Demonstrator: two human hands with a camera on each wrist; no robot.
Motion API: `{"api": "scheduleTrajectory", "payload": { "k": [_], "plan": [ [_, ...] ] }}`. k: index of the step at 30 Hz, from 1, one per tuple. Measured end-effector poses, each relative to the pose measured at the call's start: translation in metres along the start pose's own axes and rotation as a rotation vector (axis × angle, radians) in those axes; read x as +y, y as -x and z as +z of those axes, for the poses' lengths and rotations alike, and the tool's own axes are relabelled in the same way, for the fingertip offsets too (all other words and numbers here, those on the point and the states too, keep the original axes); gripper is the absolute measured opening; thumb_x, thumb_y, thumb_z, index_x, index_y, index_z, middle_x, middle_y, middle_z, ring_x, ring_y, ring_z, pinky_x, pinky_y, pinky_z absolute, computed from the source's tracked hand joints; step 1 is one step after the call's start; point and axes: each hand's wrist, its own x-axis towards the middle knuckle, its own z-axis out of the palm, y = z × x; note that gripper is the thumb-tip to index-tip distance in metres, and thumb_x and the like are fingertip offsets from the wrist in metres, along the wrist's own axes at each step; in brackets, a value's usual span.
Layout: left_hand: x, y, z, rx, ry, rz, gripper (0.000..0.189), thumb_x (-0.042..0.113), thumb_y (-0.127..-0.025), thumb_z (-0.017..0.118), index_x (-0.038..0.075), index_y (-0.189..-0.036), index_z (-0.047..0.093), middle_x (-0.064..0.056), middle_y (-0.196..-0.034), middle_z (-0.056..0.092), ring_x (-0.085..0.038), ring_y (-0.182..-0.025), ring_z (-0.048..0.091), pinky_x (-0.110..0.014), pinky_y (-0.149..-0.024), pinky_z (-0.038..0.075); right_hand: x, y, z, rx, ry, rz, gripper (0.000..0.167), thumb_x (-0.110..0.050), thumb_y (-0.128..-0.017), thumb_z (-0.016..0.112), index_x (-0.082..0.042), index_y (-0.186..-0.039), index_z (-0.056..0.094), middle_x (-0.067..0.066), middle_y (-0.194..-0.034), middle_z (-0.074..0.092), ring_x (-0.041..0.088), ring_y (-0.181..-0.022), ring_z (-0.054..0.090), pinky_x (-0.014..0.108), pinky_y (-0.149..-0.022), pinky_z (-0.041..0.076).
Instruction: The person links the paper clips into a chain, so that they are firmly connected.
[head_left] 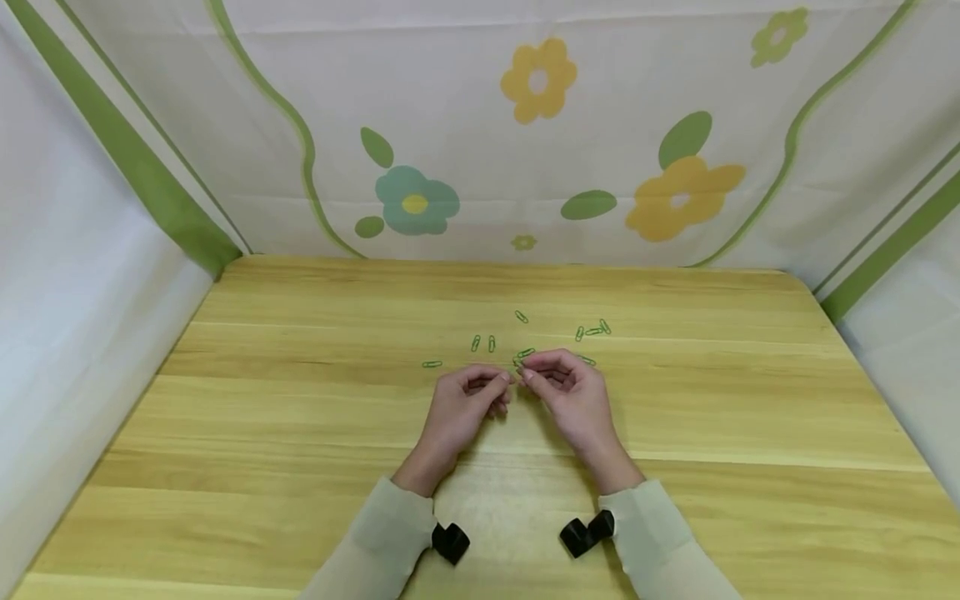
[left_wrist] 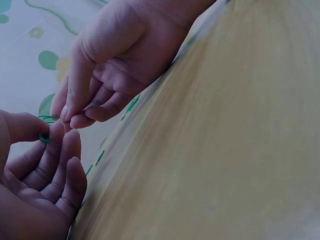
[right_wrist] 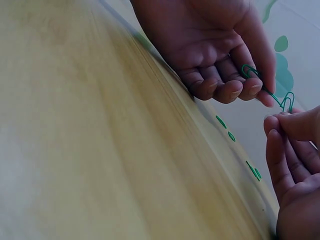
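Note:
In front of me, my left hand (head_left: 467,407) and right hand (head_left: 572,398) meet fingertip to fingertip just above the table. The left thumb and fingers pinch a green paper clip (right_wrist: 248,70), one loop of which sticks out behind the thumb. A second green paper clip (right_wrist: 288,100) is pinched at the tips of the right thumb and index finger. In the right wrist view these two clips meet between the fingertips; whether they are linked I cannot tell. Fingers partly cover both.
Loose green paper clips lie beyond the hands: one at left (head_left: 431,364), a pair of clips (head_left: 476,342), a far clip (head_left: 521,317), and a group of clips (head_left: 594,332) at right. The wooden table (head_left: 300,467) ends at a flowered curtain (head_left: 480,150). Each wrist carries a black camera (head_left: 452,543).

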Motion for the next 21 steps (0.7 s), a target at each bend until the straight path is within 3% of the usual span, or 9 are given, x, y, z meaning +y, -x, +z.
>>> {"api": "scheduleTrajectory", "payload": {
  "k": [10,21],
  "plan": [
    [-0.0007,-0.0021,-0.0012,0.008,0.021,-0.022,0.017,0.015,-0.105,0.072,0.001,-0.111,0.079,-0.022,-0.096,0.078,-0.015,-0.073,0.071,-0.025,-0.068,0.06,0.0002,-0.0008,0.0,0.014,0.049,0.022,0.016,0.002,-0.098,0.075,0.001,-0.114,0.076,0.02,-0.114,0.076,0.013,-0.093,0.076,0.023,-0.087,0.064],
    [-0.0013,-0.0033,-0.0017,0.023,0.034,0.0,0.019,0.014,-0.105,0.071,-0.002,-0.111,0.078,-0.026,-0.097,0.077,-0.013,-0.075,0.071,-0.025,-0.069,0.059,-0.0004,-0.0022,0.0002,0.057,0.027,0.031,0.014,0.002,-0.1,0.073,0.003,-0.114,0.075,0.018,-0.116,0.075,0.019,-0.095,0.076,0.023,-0.086,0.064]
  ]
}}
